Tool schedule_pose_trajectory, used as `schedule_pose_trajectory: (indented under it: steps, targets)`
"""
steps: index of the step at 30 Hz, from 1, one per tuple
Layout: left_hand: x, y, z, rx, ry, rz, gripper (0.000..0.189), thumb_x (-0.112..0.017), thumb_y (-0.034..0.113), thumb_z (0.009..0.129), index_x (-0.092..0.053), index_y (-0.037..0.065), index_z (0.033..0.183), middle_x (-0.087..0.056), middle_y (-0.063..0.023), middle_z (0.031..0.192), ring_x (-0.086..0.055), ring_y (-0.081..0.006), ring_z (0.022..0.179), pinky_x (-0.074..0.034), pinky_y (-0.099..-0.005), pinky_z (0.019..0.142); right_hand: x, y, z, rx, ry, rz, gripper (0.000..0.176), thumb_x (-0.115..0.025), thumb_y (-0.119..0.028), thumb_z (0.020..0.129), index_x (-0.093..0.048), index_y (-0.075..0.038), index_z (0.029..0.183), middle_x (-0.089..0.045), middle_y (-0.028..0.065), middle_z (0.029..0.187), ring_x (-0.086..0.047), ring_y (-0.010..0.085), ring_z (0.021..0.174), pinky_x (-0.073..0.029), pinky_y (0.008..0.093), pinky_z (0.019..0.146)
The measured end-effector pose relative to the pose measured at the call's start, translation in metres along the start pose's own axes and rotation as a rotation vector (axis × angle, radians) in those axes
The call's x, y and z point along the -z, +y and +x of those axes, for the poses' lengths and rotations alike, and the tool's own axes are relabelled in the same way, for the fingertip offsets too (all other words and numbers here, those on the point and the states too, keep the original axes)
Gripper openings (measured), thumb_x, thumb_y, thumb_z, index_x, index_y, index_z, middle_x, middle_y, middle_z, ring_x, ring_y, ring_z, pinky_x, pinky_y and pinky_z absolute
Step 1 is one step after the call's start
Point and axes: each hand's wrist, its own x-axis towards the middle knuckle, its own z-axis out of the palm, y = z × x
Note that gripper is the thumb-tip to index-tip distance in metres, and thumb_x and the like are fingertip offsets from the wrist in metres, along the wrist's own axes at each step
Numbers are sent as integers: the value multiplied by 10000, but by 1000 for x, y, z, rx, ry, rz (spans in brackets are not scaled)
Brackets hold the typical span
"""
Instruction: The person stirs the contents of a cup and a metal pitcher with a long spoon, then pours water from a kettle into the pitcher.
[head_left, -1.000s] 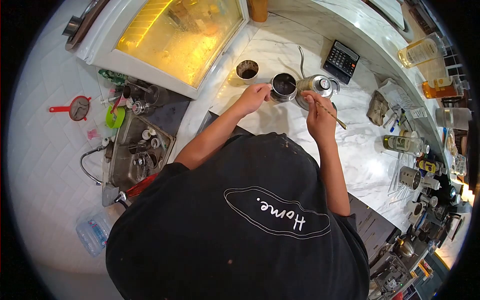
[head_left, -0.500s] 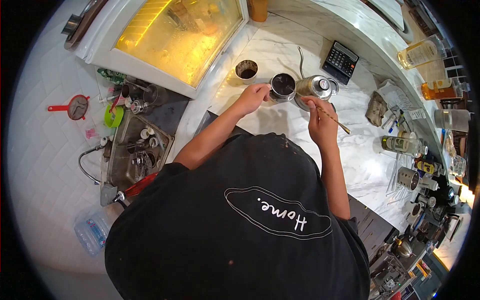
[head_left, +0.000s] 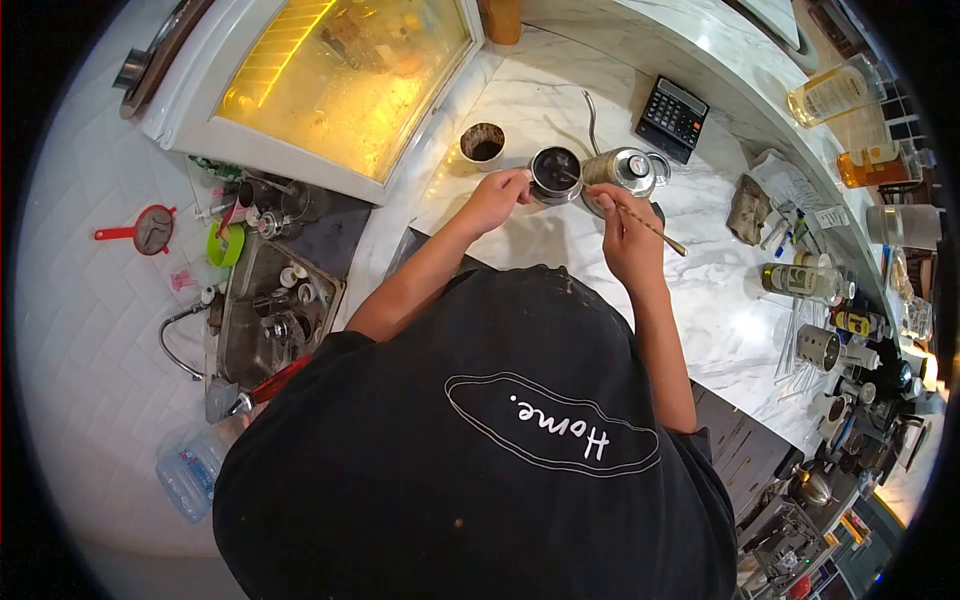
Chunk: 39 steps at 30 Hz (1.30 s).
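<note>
Long gold-coloured metal stirrer (head_left: 660, 235) shifted slightly in the right hand (head_left: 630, 242)

Half a second earlier the stirrer's outer end had sat a little nearer the person's body; the whole view had also drifted, so everything lay somewhat further left in it. The cups and kettle kept their places relative to one another.

The right hand pinched the stirrer between thumb and fingers. Its inner end reached over the rim of a round silver metal cup (head_left: 555, 196) and into the dark contents, where the tip was hard to make out. The left hand (head_left: 496, 200) pinched the side of that metal cup with thumb and fingertips; whether a handle lay between them could not be told.

The metal cup was on the white marbled tabletop (head_left: 725, 300), in front of the person, between a white cup with a brown-stained inside (head_left: 483, 132) and a silver metal kettle (head_left: 604, 166) with a thin curved spout. The kettle was just beside it. Past the kettle lay a black calculator (head_left: 672, 118), and farther right a crumpled brown cloth (head_left: 747, 212).
</note>
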Motion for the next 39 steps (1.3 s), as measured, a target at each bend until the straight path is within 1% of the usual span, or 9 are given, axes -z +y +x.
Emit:
schedule_pose_trajectory:
  steps: [6,9,13,18,21,25,29,34,39]
  targets:
    - [1,3,-1,35,3,1,407,-467,315,1074,-575,23,811,-599,-41,801,-626,-165,850,-492,-334,857,6,4,-6,-48,37,-5,130,-598,-120,994,-717,-75,1025,-729,130,941,-654,368,874,-500,440,826]
    - [-2,2,0,17,19,-24,394,-476,302,1058,-572,24,796,-591,-37,767,-620,-159,800,-501,-328,822,-1,0,-5,46,-8,15,133,-598,-124,995,-719,-78,1025,-731,127,940,-657,363,869,-503,442,820]
    - [-3,2,-1,-8,35,-35,391,-483,296,1053,-571,22,788,-587,-38,752,-618,-157,773,-506,-327,799,-2,4,1,-61,10,-21,125,-612,-124,984,-718,-69,1021,-733,130,946,-665,355,885,-504,448,811]
    - [-3,2,0,11,39,-25,382,-484,295,1053,-573,25,797,-592,-36,768,-613,-157,772,-504,-325,804,1,3,-1,74,-14,-5,135,-598,-121,989,-710,-61,1034,-731,133,940,-661,363,875,-496,441,827]
    - [-3,1,0,2,26,-33,382,-484,298,1053,-578,26,802,-595,-38,767,-608,-155,780,-501,-322,804,1,-6,8,-4,-47,-21,128,-598,-100,984,-710,-61,1033,-729,128,928,-661,367,867,-489,435,839]
    - [-2,-1,-1,-15,38,-22,388,-485,303,1052,-583,23,802,-609,-44,765,-604,-151,794,-499,-320,803,5,2,4,-1,36,-16,118,-609,-93,979,-713,-62,1026,-731,120,923,-662,361,848,-502,439,795]
    - [-2,-2,1,13,33,-19,396,-485,312,1048,-584,22,797,-626,-49,778,-603,-151,789,-496,-318,808,-3,0,2,63,-17,9,113,-617,-97,976,-720,-73,1015,-732,116,934,-660,348,871,-510,436,788]
    - [0,-4,3,0,18,-12,396,-482,308,1040,-579,22,783,-630,-51,770,-606,-155,785,-495,-321,802,1,6,8,-71,42,5,133,-602,-103,989,-728,-61,1001,-735,122,954,-660,350,880,-514,433,804]
    - [0,-7,2,11,22,2,398,-487,305,1042,-575,23,776,-638,-61,766,-652,-168,802,-498,-327,792,3,2,3,28,1,31,140,-594,-109,992,-724,-59,1001,-732,120,948,-655,357,861,-508,432,803]
